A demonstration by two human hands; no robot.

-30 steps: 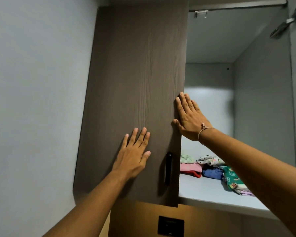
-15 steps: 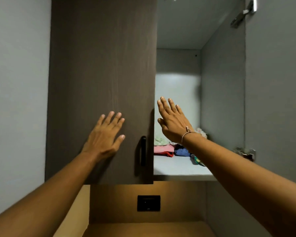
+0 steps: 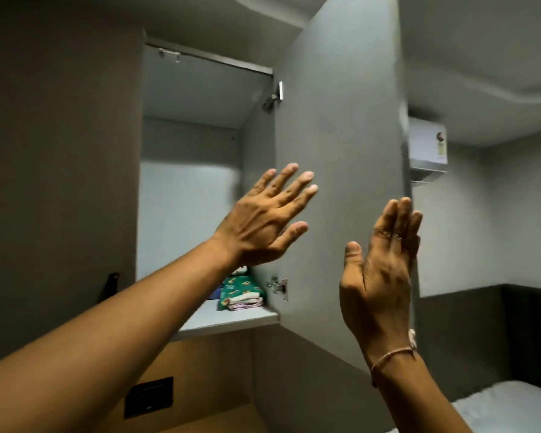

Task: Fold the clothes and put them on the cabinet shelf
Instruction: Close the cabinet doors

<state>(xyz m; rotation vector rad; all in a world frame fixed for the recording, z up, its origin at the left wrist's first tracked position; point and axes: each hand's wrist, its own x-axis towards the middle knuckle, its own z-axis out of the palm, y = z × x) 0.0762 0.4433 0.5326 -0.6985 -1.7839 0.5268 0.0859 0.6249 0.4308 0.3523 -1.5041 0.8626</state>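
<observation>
Both hands raised before an open grey wall cabinet [image 3: 194, 98], empty, holding nothing. Left hand [image 3: 264, 223] spread wide, fingers fanned, back toward the camera, up against or just before the inner face of the open grey cabinet door [image 3: 341, 151]; contact hard to judge. Right hand [image 3: 378, 276] flat and open too, fingers together, by the door's outer edge, thin pinkish string bracelet [image 3: 392, 354] at the wrist. Folded clothes, green printed piece on top of a pale pink-striped one [image 3: 241, 293], lying on the pale grey cabinet shelf [image 3: 231, 320], at its right end near the metal lower hinge [image 3: 278, 287]; more of the pile hidden behind the left forearm. Closed dark brown wood-grain door [image 3: 60, 151] to the left, with black handle [image 3: 110, 285]. White wall air conditioner [image 3: 427, 148] far right.
</observation>
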